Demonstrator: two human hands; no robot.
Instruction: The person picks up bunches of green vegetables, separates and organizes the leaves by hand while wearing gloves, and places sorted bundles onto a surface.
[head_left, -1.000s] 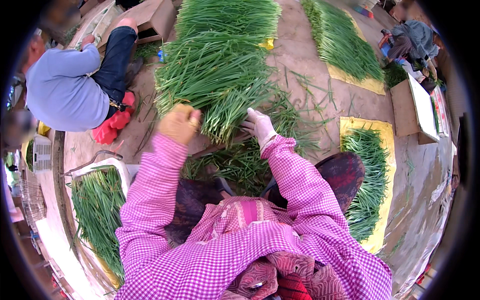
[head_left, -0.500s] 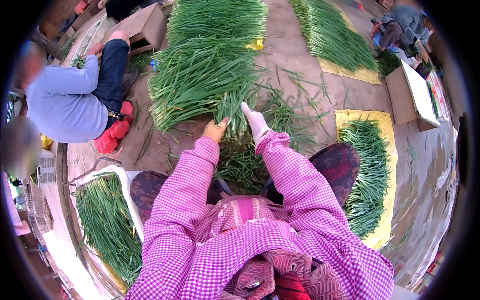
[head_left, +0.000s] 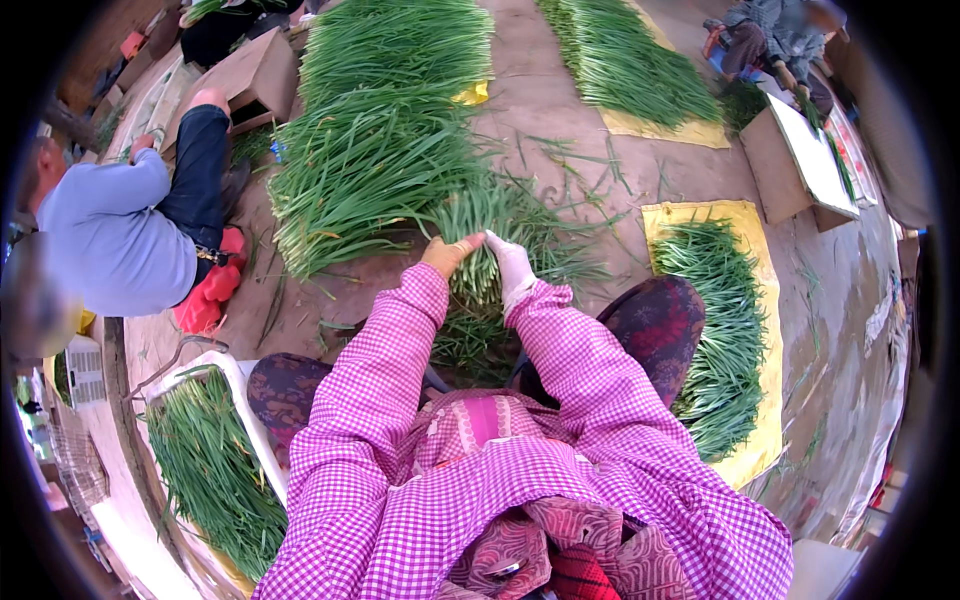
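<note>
My left hand (head_left: 453, 256), in an orange-yellow glove, and my right hand (head_left: 511, 265), in a white glove, close round a bunch of garlic chives (head_left: 482, 210) from both sides. Their fingertips meet over it. The pale cut ends (head_left: 477, 285) of the bunch point toward me, and its green leaves run away from me. Just to its left lies a big pile of garlic chives (head_left: 375, 160). Loose leaves (head_left: 465, 340) lie on the floor below my hands, between my feet.
Garlic chives (head_left: 712, 320) lie on a yellow sheet (head_left: 765, 400) to my right. A white-rimmed container (head_left: 255, 415) of chives stands at my left. A person in a light blue top (head_left: 120, 220) sits at left. Another person (head_left: 785, 45) works far right, behind a box (head_left: 780, 165).
My hands have come together round the bunch, which has shifted away from the big pile. The whole view has turned slightly, moving the surroundings left.
</note>
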